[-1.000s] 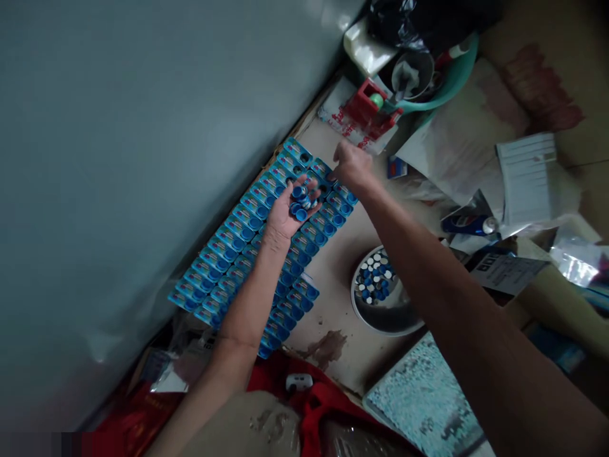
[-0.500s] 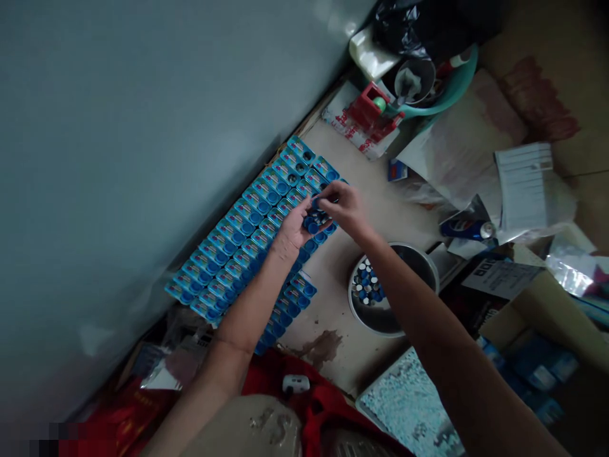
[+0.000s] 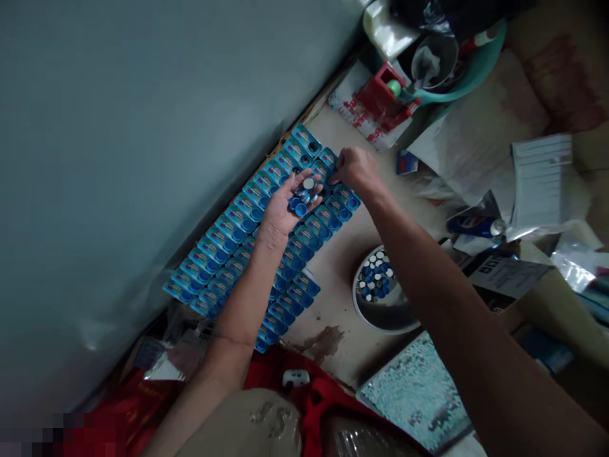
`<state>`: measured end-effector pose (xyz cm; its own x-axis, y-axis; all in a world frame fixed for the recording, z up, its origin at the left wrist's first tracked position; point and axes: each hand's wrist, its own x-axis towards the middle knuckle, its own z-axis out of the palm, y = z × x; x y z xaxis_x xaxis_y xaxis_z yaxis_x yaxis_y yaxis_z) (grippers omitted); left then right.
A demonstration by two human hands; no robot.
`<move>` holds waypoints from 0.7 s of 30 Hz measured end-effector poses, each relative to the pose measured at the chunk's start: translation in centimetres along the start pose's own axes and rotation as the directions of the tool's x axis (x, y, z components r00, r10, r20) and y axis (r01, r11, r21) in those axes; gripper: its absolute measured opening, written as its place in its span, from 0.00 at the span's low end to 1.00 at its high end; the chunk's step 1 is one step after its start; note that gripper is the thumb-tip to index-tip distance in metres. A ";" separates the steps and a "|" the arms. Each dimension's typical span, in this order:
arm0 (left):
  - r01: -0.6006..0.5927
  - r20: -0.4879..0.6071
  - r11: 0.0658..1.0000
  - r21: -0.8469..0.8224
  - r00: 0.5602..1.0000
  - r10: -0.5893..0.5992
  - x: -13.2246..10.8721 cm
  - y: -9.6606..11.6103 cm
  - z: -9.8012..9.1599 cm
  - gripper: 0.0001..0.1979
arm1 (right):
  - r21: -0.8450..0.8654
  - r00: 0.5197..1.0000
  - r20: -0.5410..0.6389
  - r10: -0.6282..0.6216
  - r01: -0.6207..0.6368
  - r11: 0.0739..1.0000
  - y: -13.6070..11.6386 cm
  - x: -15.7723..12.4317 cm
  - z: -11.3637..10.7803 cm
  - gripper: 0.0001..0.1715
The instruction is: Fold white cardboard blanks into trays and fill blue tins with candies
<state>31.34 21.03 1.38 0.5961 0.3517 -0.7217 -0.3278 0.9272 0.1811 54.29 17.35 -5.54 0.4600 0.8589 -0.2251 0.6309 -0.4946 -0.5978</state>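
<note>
A plain grey panel [image 3: 143, 127] is seen along the left of the block of blue packs [image 3: 228, 231]. The pale surface [image 3: 335, 279] is partly covered by that block, whose packs are laid side by side in slanting rows. A round bowl [image 3: 385, 320] is placed to the right of the block, and a red tape dispenser [image 3: 375, 89] is set beyond its far end. The left hand [image 3: 283, 206] is held palm up above the block, its fingers loosely spread. The right hand [image 3: 356, 171] is lowered over the block's right edge near the far end, its fingers curled down at a pack; whether anything is pinched there cannot be told. Small blue discs [image 3: 300, 209] are cradled in the left palm above the block, one with a white face turned up; similar discs are heaped in the bowl.
</note>
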 end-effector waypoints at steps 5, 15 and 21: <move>0.024 -0.046 1.000 -0.003 0.999 -0.024 -0.6 -0.8 -0.5 0.20 | -0.058 0.999 -0.038 0.034 -0.036 0.998 -2.4 -2.4 -0.9 0.10; 0.171 -0.066 0.984 0.054 0.984 -0.167 -1.1 -2.8 -2.6 0.14 | -0.078 0.748 0.451 -0.486 0.576 0.814 -7.1 -11.7 -2.3 0.14; 0.248 -0.091 0.969 0.019 0.965 -0.245 -0.8 -4.8 -3.1 0.11 | -0.077 0.861 0.388 -0.330 0.387 0.919 -4.7 -12.0 -2.2 0.10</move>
<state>30.14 15.90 -0.96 0.5890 0.1008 -0.8018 -0.1560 0.9877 0.0095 47.14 9.08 1.70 -0.0546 0.9540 -0.2948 0.8056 -0.1323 -0.5775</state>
